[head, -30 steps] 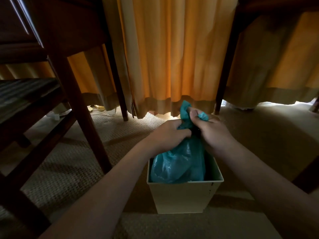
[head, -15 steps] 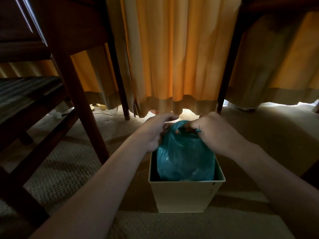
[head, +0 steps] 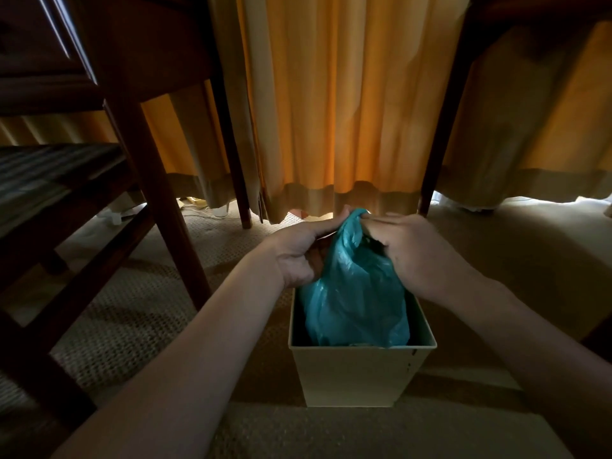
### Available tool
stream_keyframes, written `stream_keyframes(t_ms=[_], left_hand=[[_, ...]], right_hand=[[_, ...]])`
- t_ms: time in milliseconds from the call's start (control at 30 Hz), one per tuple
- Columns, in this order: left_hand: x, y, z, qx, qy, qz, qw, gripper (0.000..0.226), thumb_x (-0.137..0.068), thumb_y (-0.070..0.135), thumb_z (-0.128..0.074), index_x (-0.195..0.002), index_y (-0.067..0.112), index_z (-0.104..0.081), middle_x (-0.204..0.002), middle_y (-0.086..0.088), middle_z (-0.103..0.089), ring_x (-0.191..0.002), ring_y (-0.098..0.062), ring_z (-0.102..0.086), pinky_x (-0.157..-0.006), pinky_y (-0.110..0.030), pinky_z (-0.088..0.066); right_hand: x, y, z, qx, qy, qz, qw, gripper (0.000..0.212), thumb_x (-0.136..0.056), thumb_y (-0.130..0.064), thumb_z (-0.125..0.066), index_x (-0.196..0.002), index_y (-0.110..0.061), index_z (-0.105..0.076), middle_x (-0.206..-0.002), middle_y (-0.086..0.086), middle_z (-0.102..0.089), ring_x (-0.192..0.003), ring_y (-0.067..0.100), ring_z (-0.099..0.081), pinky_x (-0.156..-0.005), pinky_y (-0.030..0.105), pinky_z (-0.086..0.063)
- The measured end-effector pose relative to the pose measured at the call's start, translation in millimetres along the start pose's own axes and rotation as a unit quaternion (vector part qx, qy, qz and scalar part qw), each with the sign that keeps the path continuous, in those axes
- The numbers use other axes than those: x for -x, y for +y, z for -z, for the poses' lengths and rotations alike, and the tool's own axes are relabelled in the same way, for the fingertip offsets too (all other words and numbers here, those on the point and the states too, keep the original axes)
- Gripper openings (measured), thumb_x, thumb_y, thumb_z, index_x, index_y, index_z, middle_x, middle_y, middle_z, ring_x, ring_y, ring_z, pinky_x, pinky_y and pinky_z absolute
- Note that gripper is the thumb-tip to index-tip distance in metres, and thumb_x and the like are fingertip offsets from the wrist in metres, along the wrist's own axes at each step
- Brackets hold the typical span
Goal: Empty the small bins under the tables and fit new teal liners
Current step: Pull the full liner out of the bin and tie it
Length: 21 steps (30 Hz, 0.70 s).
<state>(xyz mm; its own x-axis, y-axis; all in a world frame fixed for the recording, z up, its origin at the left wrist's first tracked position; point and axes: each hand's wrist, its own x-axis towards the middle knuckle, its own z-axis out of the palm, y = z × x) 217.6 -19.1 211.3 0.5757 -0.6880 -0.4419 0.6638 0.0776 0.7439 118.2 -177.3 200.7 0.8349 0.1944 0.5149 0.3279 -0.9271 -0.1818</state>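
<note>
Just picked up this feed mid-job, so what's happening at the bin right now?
A person is crouched over a small cream bin on the carpet, between dark wooden table legs in front of orange curtains. Both hands hold the gathered top of a teal bag: the left hand on its left side, the right hand on its right. The bag's lower part sits inside the bin, and its neck is bunched up above the rim.
</note>
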Motion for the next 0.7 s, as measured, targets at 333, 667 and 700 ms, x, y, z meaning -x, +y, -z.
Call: stream_keyframes(t_ms=[333, 667, 700], left_hand=[[5, 6, 0, -0.02, 0.033, -0.045, 0.998, 0.031, -0.07, 0.009, -0.08, -0.1, 0.007, -0.075, -0.101, -0.012, -0.073, -0.096, -0.025, -0.068, -0.078, -0.034, -0.059], [2, 15, 32, -0.315, 0.251, -0.157, 0.902, 0.012, -0.068, 0.012, -0.088, -0.076, 0.018, -0.081, -0.102, 0.0, -0.076, -0.109, -0.021, -0.062, -0.104, -0.042, -0.045], [1, 13, 42, -0.336, 0.258, -0.156, 0.892, 0.011, -0.07, 0.01, -0.087, -0.076, 0.018, -0.081, -0.098, 0.0, -0.076, -0.105, -0.019, -0.064, -0.102, -0.038, -0.047]], right_hand=[[3, 0, 7, -0.047, 0.238, -0.031, 0.97, 0.014, -0.079, -0.008, -0.083, -0.092, -0.01, -0.08, -0.093, 0.0, -0.078, -0.08, 0.007, -0.073, -0.071, 0.028, -0.061], [17, 33, 12, -0.126, 0.023, -0.27, 0.954, 0.016, -0.081, -0.026, -0.08, -0.093, -0.03, -0.069, -0.078, -0.015, -0.071, -0.075, -0.003, -0.064, -0.066, 0.024, -0.049], [23, 41, 11, -0.136, -0.006, -0.288, 0.948, 0.014, -0.083, -0.023, -0.078, -0.092, -0.029, -0.07, -0.079, -0.014, -0.072, -0.075, -0.002, -0.065, -0.067, 0.026, -0.049]])
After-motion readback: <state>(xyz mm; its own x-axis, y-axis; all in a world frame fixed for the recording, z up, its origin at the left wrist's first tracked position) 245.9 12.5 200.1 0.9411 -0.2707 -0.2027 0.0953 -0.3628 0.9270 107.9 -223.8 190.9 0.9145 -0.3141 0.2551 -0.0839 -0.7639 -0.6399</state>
